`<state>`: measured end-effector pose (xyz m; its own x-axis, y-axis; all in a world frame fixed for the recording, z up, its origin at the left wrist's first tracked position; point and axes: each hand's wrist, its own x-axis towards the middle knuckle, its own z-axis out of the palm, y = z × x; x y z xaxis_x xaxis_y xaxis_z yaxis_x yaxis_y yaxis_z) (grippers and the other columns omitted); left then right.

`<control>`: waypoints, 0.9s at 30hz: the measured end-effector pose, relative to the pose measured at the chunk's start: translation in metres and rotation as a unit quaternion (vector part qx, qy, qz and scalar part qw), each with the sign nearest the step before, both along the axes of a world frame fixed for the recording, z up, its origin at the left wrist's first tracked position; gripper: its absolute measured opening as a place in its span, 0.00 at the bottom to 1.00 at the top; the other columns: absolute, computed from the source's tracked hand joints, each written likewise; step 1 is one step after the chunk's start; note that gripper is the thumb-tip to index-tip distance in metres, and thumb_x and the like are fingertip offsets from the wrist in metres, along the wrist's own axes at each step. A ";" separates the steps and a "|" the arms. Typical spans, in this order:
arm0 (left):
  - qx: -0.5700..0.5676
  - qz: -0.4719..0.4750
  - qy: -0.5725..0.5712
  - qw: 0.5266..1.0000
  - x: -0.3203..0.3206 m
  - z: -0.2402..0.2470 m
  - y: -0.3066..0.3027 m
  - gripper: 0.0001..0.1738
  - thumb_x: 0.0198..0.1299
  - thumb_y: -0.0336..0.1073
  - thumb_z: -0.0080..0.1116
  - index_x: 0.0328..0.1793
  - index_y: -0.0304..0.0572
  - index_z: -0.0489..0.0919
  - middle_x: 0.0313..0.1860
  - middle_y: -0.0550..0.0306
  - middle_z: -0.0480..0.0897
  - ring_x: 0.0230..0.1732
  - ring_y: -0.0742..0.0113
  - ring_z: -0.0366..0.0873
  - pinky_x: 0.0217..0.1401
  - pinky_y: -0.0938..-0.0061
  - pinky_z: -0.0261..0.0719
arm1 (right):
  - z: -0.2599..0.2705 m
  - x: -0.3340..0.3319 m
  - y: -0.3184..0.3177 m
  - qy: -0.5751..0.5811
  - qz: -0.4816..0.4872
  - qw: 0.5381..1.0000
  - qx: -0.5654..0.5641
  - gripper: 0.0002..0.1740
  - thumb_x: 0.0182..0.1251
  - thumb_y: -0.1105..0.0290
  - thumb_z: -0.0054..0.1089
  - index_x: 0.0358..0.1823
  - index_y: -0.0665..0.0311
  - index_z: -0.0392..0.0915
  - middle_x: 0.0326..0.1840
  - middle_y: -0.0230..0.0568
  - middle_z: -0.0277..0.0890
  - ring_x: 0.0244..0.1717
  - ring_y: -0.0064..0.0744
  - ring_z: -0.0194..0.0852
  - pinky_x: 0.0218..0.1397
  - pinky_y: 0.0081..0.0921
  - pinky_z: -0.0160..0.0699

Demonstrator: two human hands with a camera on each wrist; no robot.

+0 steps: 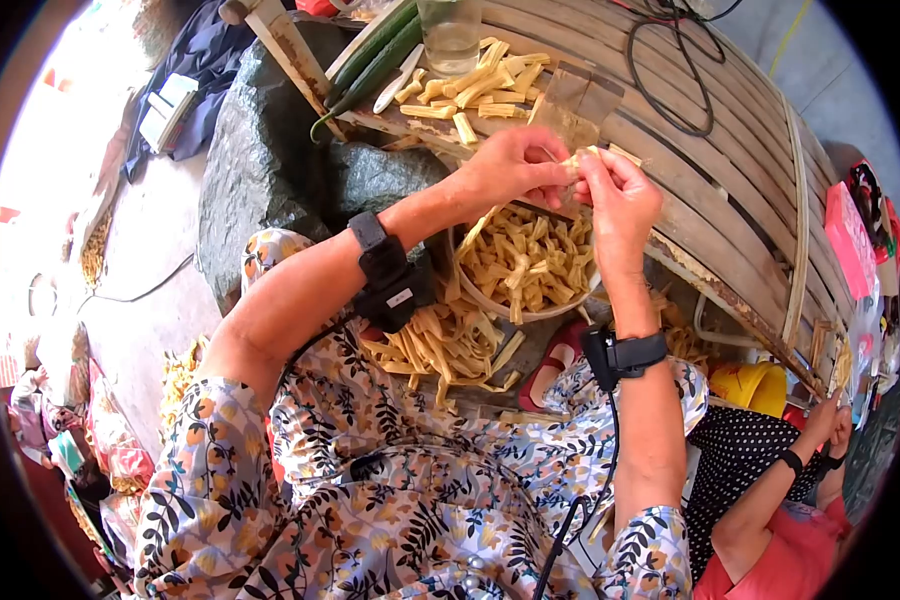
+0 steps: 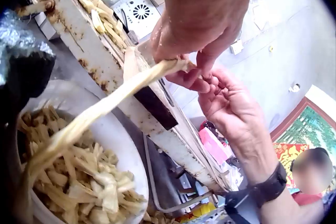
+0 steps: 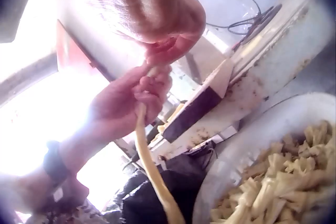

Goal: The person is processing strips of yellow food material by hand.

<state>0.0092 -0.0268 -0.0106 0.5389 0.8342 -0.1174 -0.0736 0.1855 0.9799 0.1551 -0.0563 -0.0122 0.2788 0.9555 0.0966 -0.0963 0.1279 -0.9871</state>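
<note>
A long pale-yellow twisted strip trails from the curled fingers of my left hand, and in the right wrist view the strip hangs below that hand. My right hand meets the left at the fingertips and pinches the strip's short end, mostly hidden between the fingers. Both hands are above a white bowl of folded yellow pieces. Close behind the hands, a small block with a dark side lies on the slatted bench's edge.
Short yellow bundles, cucumbers, a white-handled tool and a glass of liquid are on the slatted bench. Loose strips lie beside the bowl. A black cable coils behind. Another person is at right.
</note>
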 end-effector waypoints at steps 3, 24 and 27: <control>0.021 -0.049 -0.006 0.999 -0.007 -0.007 0.008 0.12 0.60 0.33 0.51 0.46 0.32 0.73 0.36 0.54 0.79 0.34 0.72 0.78 0.42 0.77 0.78 | 0.002 0.007 0.003 0.022 0.031 0.998 -0.050 0.07 0.56 0.73 0.59 0.33 0.70 0.78 0.22 0.31 0.74 0.18 0.14 0.66 0.21 0.11 0.67; 0.005 -0.030 -0.097 0.995 -0.005 -0.002 0.000 0.10 0.59 0.29 0.50 0.46 0.31 0.73 0.33 0.54 0.79 0.36 0.71 0.78 0.42 0.78 0.76 | -0.004 0.028 0.005 0.168 0.143 0.971 -0.087 0.10 0.55 0.68 0.63 0.34 0.66 0.78 0.26 0.28 0.72 0.22 0.12 0.63 0.22 0.10 0.63; 0.094 -0.055 -0.035 0.993 -0.010 0.004 0.002 0.10 0.60 0.28 0.49 0.47 0.32 0.71 0.34 0.53 0.80 0.37 0.70 0.78 0.42 0.78 0.76 | 0.002 0.025 0.004 0.105 0.129 0.980 -0.105 0.11 0.56 0.64 0.62 0.37 0.62 0.78 0.28 0.25 0.73 0.25 0.11 0.65 0.24 0.09 0.64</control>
